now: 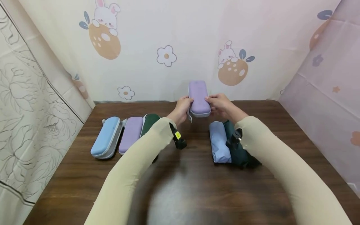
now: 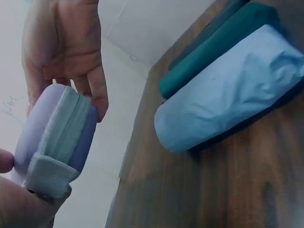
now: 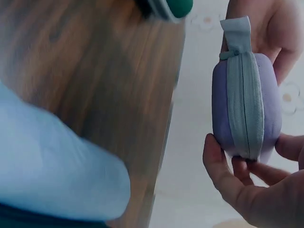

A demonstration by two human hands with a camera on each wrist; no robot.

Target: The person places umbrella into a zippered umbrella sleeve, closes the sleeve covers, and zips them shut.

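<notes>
- Gripped above table by left hand and right hand: purple case.
- Pointing lengthwise toward backdrop.
- Left: three cases, green one partly behind sleeve.
- Right: blue bundle, green bundle.

It looks homelike, most like a corner of a living space, though which room cannot be told. Behind the dark wood-grain bench hangs a pale curtain printed with cartoon rabbits and simple flowers, a nursery sort of pattern. To the right of the bench similar cloth slants down; to its left is a white drape with line-drawn blossoms. The zipped cases on the bench are everyday personal goods.
</notes>
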